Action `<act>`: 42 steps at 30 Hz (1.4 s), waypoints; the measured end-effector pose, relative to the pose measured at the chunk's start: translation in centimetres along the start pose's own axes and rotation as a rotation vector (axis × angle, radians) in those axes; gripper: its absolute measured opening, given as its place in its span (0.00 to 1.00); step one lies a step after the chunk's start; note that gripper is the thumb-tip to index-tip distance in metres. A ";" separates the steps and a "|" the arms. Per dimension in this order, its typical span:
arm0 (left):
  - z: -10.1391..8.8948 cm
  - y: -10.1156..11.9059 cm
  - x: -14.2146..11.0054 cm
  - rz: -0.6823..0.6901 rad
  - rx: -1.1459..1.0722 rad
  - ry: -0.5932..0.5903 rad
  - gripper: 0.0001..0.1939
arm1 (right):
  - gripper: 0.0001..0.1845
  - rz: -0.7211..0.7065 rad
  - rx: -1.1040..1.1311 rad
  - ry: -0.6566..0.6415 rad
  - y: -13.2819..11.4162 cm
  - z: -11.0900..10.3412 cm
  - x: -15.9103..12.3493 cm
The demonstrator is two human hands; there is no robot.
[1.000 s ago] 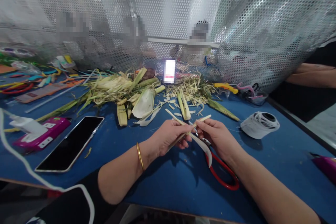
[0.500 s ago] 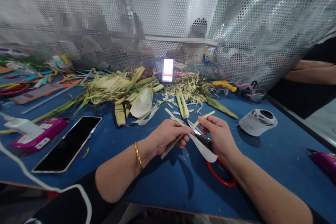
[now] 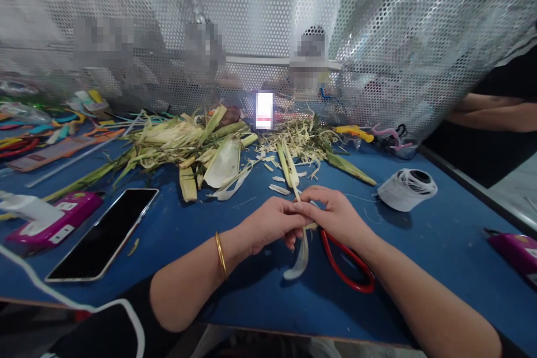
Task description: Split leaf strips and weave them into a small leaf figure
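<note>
My left hand point(image 3: 274, 224) and my right hand point(image 3: 333, 211) meet over the table, fingertips together and closed on folded corn husk strips point(image 3: 301, 262). A pale, wide end hangs below the fingers, while a narrow end pokes up between the hands. The fold itself is mostly hidden by my fingers. Beneath my right hand lies a pair of scissors with red handles point(image 3: 364, 289); its blades are covered. Just beyond my fingertips are a split piece of husk point(image 3: 286, 165) and small pale scraps point(image 3: 279, 189).
A heap of husks point(image 3: 172, 137) and shredded bits point(image 3: 304, 137) spread along the back. A spool of white thread point(image 3: 403, 193) stands at right. At left are a phone point(image 3: 104, 235) and a purple power strip point(image 3: 62, 218) with a white cable. A perforated silver sheet point(image 3: 260, 5) rises behind.
My right hand has moved left and come against my left hand. The crossed husk strips are now folded together, and the wide end has swung from lower right to straight down.
</note>
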State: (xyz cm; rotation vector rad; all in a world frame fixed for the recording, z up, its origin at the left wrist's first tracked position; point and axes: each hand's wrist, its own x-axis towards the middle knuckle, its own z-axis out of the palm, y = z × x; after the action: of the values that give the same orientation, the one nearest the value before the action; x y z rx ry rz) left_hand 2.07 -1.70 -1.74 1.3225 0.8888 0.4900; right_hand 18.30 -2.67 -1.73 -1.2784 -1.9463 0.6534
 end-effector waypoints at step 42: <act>-0.7 0.8 0.4 0.137 -0.479 0.243 0.12 | 0.17 0.126 -0.201 0.069 -0.8 2.6 -1.4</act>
State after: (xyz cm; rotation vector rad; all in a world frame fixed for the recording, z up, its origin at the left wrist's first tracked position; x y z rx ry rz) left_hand 1.92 -0.78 -1.04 0.8976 0.8148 0.9242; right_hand 16.19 -4.37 -3.19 -1.5358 -1.9240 0.4763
